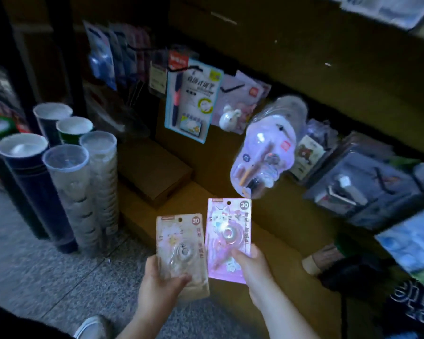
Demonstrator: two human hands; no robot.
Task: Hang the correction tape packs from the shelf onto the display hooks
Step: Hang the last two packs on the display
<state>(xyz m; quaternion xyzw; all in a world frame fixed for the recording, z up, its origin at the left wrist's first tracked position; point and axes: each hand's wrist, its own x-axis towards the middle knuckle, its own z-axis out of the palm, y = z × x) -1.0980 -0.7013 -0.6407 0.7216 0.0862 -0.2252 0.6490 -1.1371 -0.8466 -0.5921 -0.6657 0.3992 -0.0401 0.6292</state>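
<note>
L hand [158, 283] grips the beige pack [181, 243], R hand [256, 272] pinches the pink pack [227, 231]. Both upright, side by side, well below the hanging pen card [194, 99], pink one nearer it.

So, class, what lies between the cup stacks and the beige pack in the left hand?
Head view: brown cardboard boxes lie between the cup stacks and the beige pack the left hand holds.
</note>
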